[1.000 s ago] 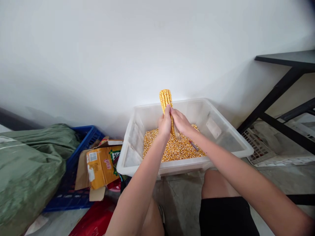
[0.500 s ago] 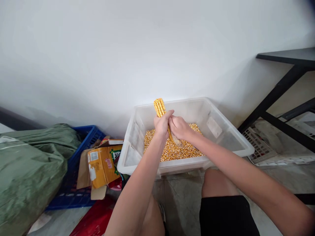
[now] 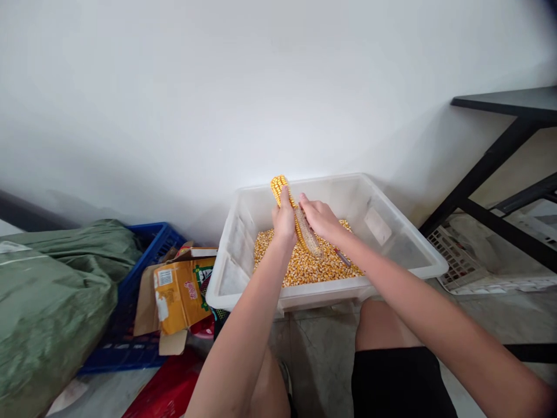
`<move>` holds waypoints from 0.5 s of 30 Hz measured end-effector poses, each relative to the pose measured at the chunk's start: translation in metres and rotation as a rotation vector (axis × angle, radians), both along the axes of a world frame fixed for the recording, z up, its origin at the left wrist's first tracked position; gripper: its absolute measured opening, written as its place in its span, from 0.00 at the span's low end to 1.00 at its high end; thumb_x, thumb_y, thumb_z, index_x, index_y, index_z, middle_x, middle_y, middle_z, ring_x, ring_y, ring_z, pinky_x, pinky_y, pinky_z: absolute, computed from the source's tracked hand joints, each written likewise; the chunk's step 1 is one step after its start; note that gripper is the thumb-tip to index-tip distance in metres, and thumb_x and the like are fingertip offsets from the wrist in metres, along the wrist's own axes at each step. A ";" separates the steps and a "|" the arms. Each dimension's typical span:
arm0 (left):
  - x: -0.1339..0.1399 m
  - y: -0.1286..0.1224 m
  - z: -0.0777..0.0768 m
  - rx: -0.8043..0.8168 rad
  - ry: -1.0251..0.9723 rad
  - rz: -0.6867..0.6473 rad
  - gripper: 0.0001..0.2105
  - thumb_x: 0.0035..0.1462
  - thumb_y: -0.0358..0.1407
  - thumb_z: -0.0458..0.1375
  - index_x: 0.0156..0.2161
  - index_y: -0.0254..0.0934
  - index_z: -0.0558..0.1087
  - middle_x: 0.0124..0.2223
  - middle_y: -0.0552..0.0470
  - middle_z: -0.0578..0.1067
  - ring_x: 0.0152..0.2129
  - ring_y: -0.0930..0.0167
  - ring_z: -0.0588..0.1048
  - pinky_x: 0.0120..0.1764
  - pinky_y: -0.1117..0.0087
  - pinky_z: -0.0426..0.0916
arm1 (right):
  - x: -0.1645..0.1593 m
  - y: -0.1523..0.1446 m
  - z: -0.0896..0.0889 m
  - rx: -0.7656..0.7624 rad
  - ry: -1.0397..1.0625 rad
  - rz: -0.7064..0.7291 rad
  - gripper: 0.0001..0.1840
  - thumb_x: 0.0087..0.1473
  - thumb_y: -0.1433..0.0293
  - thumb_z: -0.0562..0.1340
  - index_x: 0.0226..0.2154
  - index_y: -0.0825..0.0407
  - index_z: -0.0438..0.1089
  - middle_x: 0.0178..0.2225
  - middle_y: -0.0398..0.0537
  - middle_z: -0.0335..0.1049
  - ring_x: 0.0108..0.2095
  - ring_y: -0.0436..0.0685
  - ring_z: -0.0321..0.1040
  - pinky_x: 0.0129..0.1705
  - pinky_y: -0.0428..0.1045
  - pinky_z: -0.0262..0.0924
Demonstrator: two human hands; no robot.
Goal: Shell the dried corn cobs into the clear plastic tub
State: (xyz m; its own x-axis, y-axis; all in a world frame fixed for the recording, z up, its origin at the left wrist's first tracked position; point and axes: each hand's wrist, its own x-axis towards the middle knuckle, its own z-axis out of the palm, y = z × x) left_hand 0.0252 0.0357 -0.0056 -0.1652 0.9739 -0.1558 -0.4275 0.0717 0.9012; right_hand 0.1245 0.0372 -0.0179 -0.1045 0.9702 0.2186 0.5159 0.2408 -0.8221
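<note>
An ear of corn (image 3: 308, 233) slants over a clear plastic tub (image 3: 252, 300), its upper end full of yellow kernels and a strip along its lower part bare. My left hand (image 3: 284, 217) is closed around the upper part, thumb lying along it. My right hand (image 3: 321, 219) is closed at the ear's right side, fingertips touching or very close to the bared strip. Below its palm shows the end of a slim rod-like tool (image 3: 342, 257), in line with the fist; the middle is hidden by the hand. Loose corn kernels (image 3: 300, 273) cover the tub's bottom.
On the left, a blue crate (image 3: 126, 354) holds a green sack (image 3: 56, 290), beside a torn yellow carton (image 3: 180, 296) and a red bag (image 3: 167, 386). A black-framed table (image 3: 491, 151) and a white basket (image 3: 461, 261) stand at right. Behind the tub rises a white wall (image 3: 270, 87).
My right hand has shifted slightly up and turned, uncovering more of the bare strip and the tool's end. My left thumb now lies up along the ear instead of across towards the right hand.
</note>
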 end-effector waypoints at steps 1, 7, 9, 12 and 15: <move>0.001 -0.001 0.000 -0.003 0.027 0.003 0.23 0.52 0.59 0.59 0.30 0.38 0.68 0.24 0.50 0.68 0.32 0.63 0.76 0.33 0.65 0.71 | -0.001 -0.001 0.001 0.010 -0.021 -0.014 0.36 0.63 0.42 0.42 0.20 0.49 0.63 0.20 0.46 0.67 0.26 0.56 0.67 0.29 0.48 0.53; 0.010 -0.007 0.000 0.062 0.081 0.015 0.24 0.53 0.59 0.59 0.29 0.37 0.69 0.29 0.48 0.72 0.35 0.65 0.75 0.36 0.67 0.69 | -0.006 -0.006 0.002 0.097 -0.047 -0.004 0.34 0.63 0.42 0.43 0.27 0.49 0.68 0.29 0.52 0.75 0.36 0.59 0.72 0.39 0.49 0.58; 0.010 -0.008 0.000 0.061 0.112 0.045 0.24 0.54 0.58 0.58 0.29 0.37 0.69 0.28 0.48 0.72 0.34 0.65 0.74 0.36 0.67 0.69 | -0.006 -0.007 0.001 0.142 -0.040 0.027 0.34 0.65 0.45 0.42 0.28 0.50 0.70 0.31 0.53 0.76 0.39 0.60 0.73 0.41 0.49 0.58; 0.007 -0.005 -0.001 0.020 0.060 0.037 0.25 0.53 0.60 0.57 0.29 0.36 0.70 0.27 0.49 0.72 0.32 0.65 0.75 0.35 0.67 0.68 | -0.006 -0.006 -0.001 0.199 -0.049 0.016 0.34 0.67 0.49 0.40 0.26 0.50 0.68 0.29 0.53 0.75 0.35 0.60 0.72 0.40 0.50 0.58; 0.003 0.000 -0.004 0.001 -0.027 -0.008 0.27 0.51 0.63 0.57 0.30 0.36 0.70 0.26 0.49 0.72 0.30 0.66 0.75 0.33 0.68 0.69 | -0.004 -0.002 -0.004 0.213 -0.030 -0.039 0.33 0.67 0.49 0.41 0.22 0.50 0.65 0.24 0.51 0.72 0.31 0.59 0.71 0.37 0.50 0.58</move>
State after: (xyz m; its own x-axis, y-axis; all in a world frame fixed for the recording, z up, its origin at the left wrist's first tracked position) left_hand 0.0280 0.0354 -0.0100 -0.1536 0.9753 -0.1589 -0.4509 0.0739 0.8895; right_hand 0.1210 0.0355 -0.0218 -0.0775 0.9059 0.4163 0.5516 0.3868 -0.7390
